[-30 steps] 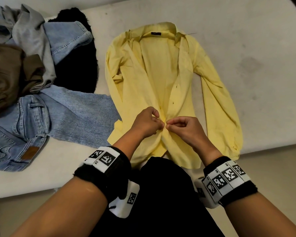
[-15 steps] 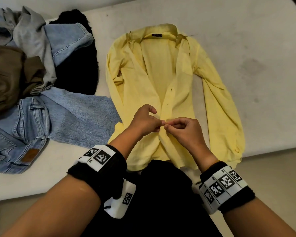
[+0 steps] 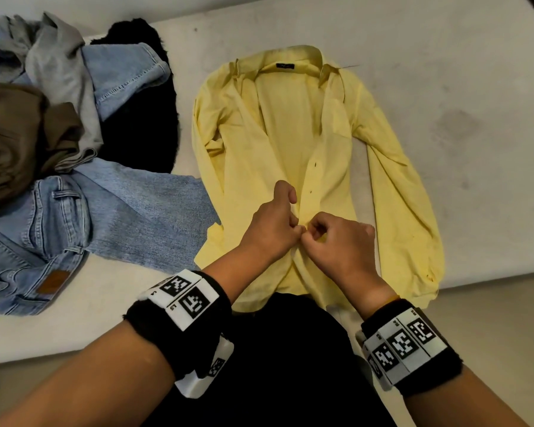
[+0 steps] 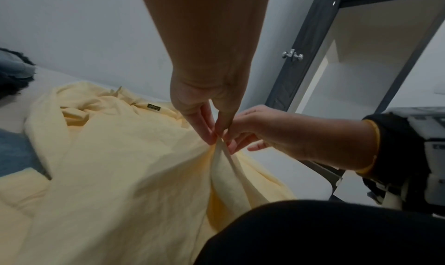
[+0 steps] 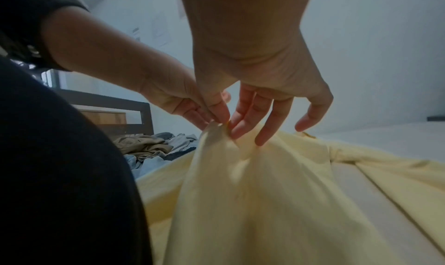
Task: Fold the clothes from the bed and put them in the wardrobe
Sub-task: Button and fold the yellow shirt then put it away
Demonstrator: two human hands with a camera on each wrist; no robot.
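A yellow shirt (image 3: 269, 155) lies spread on the bed (image 3: 444, 87), collar toward the top of the frame, front open above the hands, hem hanging over the near edge at lower centre. Both sleeves lie alongside the body.

The left hand (image 3: 272, 226) and the right hand (image 3: 339, 241) meet at the shirt's front opening, near the centre of the frame. Grip, left hand: thumb and fingers closed in a pinch on the left front edge. Grip, right hand: thumb and forefinger pinch the right front edge; in the right wrist view the other fingers (image 5: 267, 124) hang loosely extended. The pinched cloth is lifted into a ridge between the two hands. Whether a button is held cannot be told.

At the left of the frame lies a heap: blue jeans (image 3: 59, 223), a brown garment (image 3: 16, 143), a grey garment (image 3: 56, 69) and a black garment (image 3: 139, 118). The jeans touch the shirt's left edge.

In the left wrist view an open wardrobe (image 4: 361, 59) stands at upper right.
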